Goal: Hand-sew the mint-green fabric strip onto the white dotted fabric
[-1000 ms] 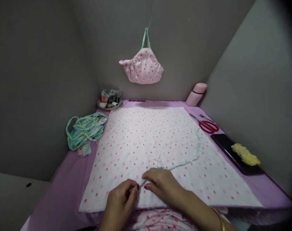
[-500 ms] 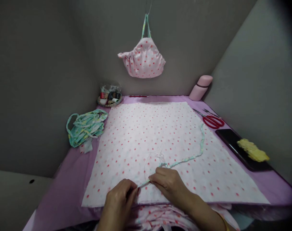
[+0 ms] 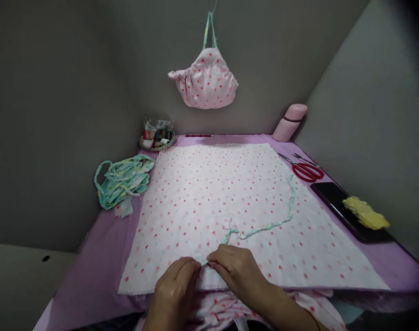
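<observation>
A white cloth with red dots (image 3: 230, 193) lies spread over the purple table (image 3: 92, 271). A thin mint-green fabric strip (image 3: 281, 220) curves across it from the right toward the near edge. My left hand (image 3: 176, 287) and my right hand (image 3: 235, 269) meet at the near edge, both pinched closed on the strip's near end. The two sets of fingertips almost touch. More dotted cloth hangs below the table edge between my arms.
A heap of green fabric strips (image 3: 123, 181) lies at the left. A small basket of thread spools (image 3: 157, 138) stands at the back. Red scissors (image 3: 307, 171), a black phone (image 3: 347, 209) with a yellow tuft (image 3: 366, 215) and a pink bottle (image 3: 289, 122) line the right side. A dotted pouch (image 3: 205, 82) hangs on the wall.
My hands have drawn closer together along the strip, the right hand sliding left and nearer. The strip's loop on the cloth has shifted a little. The view tilted slightly.
</observation>
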### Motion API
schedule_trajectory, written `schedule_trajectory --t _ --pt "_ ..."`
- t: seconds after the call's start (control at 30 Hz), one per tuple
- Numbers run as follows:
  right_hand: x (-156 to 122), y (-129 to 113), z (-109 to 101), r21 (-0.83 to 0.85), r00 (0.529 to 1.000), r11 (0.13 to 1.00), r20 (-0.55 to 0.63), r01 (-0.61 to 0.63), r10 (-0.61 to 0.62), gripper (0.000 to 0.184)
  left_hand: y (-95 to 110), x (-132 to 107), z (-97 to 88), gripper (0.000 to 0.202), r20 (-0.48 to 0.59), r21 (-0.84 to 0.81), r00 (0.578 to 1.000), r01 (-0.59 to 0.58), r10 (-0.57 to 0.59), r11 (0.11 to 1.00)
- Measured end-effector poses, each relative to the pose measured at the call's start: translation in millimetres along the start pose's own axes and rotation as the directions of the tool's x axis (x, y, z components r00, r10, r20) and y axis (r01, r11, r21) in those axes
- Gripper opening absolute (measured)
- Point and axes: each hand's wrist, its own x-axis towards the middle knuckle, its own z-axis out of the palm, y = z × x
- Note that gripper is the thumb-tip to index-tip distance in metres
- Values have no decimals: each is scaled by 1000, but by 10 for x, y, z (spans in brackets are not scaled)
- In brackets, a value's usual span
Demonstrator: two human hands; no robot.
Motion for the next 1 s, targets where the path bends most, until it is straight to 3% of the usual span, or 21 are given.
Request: schedule_trajectory --t 0.23,0.37,0.47,0.57,0.67,0.77,0.83,0.93,1.0 --pt "-12 72 91 -72 996 996 -66 59 -64 29 -326 -218 -197 15 -3 135 998 65 -65 989" --pt "-24 89 113 -66 995 996 -69 61 -65 29 -370 -156 -333 20 -59 171 995 91 -82 981" --pt "-32 87 120 -70 997 996 -55 59 -63 28 -206 26 -324 18 67 17 980 187 -188 982" --pt "-31 73 105 -82 995 994 -60 70 -75 28 -10 177 -277 27 227 -66 915 356 -333 932" --pt "-25 54 70 -82 985 992 -130 99 -110 28 80 219 -256 37 314 -106 850 473 -422 875" --pt "-20 37 35 -60 975 992 -186 113 -123 27 70 198 -234 45 402 -176 756 618 -517 766" --pt "-19 29 22 -48 973 992 -196 116 -123 27 47 183 -192 46 484 -296 692 706 -536 643" --pt "-19 25 19 -30 972 994 -208 107 -110 26 21 174 -107 36 574 -494 633 774 -520 396" --pt "-22 28 24 -17 974 995 -200 102 -103 26 13 174 -71 30 585 -554 609 782 -535 285"
